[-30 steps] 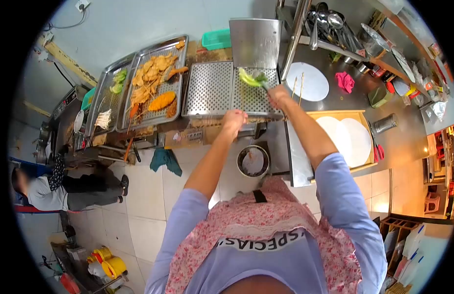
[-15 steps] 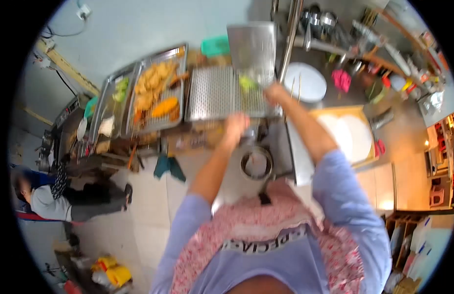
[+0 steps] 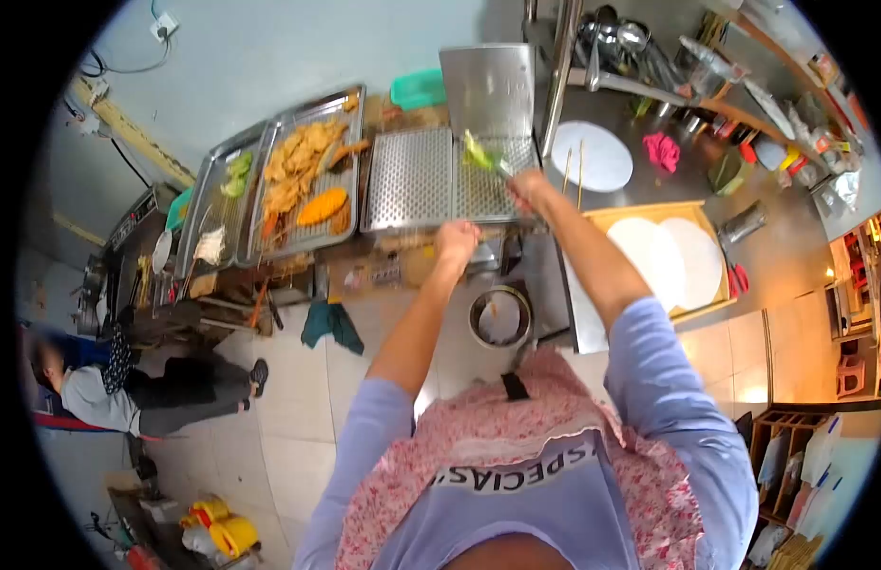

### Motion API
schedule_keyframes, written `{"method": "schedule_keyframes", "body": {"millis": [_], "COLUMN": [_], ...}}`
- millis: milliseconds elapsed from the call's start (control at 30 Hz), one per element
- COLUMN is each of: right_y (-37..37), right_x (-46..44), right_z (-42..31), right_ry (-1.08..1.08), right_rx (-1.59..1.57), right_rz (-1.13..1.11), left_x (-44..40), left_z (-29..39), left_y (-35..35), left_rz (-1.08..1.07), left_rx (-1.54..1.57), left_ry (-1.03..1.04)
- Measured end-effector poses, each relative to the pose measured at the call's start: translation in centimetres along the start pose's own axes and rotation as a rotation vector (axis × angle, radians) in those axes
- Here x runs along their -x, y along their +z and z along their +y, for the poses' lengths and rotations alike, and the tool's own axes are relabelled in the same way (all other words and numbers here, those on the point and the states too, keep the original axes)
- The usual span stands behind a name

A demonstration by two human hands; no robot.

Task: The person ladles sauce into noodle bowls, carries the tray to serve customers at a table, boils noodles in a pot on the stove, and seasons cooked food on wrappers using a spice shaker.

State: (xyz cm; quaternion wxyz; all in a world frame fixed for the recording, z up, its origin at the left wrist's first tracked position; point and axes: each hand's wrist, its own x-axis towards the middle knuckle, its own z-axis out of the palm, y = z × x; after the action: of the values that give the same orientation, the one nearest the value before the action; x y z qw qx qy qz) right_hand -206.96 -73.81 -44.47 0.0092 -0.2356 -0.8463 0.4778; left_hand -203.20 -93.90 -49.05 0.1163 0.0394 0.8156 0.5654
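Observation:
My right hand (image 3: 529,189) is closed around the near end of something that holds green leaves (image 3: 480,152) above the perforated metal tray (image 3: 409,178). Whether it is a handle or a stem is too small to tell. Behind the leaves a metal lid (image 3: 488,87) stands upright. My left hand (image 3: 458,239) is closed at the tray's front edge; what it grips, if anything, is hidden. To the left, a rack tray holds fried pieces (image 3: 301,157) and an orange oval piece (image 3: 322,206).
A person (image 3: 103,394) is at the far left. Right of the tray are a round white board (image 3: 593,160), a pink cloth (image 3: 662,152) and a wooden tray (image 3: 704,294) with white discs. A bucket (image 3: 500,316) sits below the counter.
The view has shifted slightly, moving the person, trays and bucket a little in the frame. The leaves remain above the perforated tray, and both hands keep nearly the same places.

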Motion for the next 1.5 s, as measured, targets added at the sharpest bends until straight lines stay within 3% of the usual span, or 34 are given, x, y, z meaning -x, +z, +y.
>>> {"method": "schedule_keyframes", "body": {"millis": [33, 167, 267, 300, 333, 367, 467, 600, 733, 833, 933, 1133, 1333, 1500], "right_y": [0.8, -3.2, -4.2, -2.0, -1.3, -2.1, -0.1, -2.1, -3.9, -4.8, -4.7, -2.8, -1.3, -2.4], "right_x": [1.2, 1.6, 1.6, 0.8, -1.6, -4.4, -0.9, 1.9, 2.1, 4.6, 6.8, 11.9, 8.5, 6.2], "right_z": [0.0, -3.4, -3.4, -0.3, 1.5, 1.4, 2.6, 0.6, 1.4, 2.7, 5.0, 2.1, -2.0, -1.7], "right_ry": [0.291, 0.217, 0.213, 0.179, 0.169, 0.136, 0.224, 0.305, 0.324, 0.514, 0.523, 0.370, 0.373, 0.441], "right_rx": [-0.075, -0.156, -0.439, -0.040, -0.050, -0.071, -0.022, -0.206, -0.595, -0.966, -1.173, -1.340, -1.569, -1.581], "right_rz": [-0.112, -0.132, -0.214, -0.130, -0.172, -0.182, -0.028, -0.126, -0.411, -0.602, -0.735, -0.755, -0.880, -0.787], "left_x": [-0.1, 1.0, 1.4, 2.4, -0.8, -1.0, 1.1, 0.0, 0.7, 0.4, 0.5, 0.2, 1.9, 3.6], "left_z": [0.4, 5.5, 5.4, 1.6, -1.2, -0.2, 1.0, -0.4, 3.1, 4.0, 5.9, 8.2, 7.8, 5.6], "left_y": [-0.2, -2.3, -2.8, -2.0, -0.8, -0.5, -0.7, -0.9, -2.7, -3.8, -4.7, -5.6, -7.2, -7.8], "left_rz": [-0.064, -0.041, -0.077, -0.098, -0.087, -0.070, -0.100, -0.068, -0.142, -0.153, -0.190, -0.261, -0.305, -0.271], "left_rx": [-0.100, -0.105, -0.096, -0.095, -0.080, -0.085, -0.008, 0.044, 0.079, 0.044, 0.047, 0.051, 0.071, 0.096], "left_ry": [-0.044, -0.026, -0.060, -0.038, 0.053, -0.016, -0.098, -0.092, -0.056, -0.009, 0.021, 0.170, 0.005, -0.009]}}
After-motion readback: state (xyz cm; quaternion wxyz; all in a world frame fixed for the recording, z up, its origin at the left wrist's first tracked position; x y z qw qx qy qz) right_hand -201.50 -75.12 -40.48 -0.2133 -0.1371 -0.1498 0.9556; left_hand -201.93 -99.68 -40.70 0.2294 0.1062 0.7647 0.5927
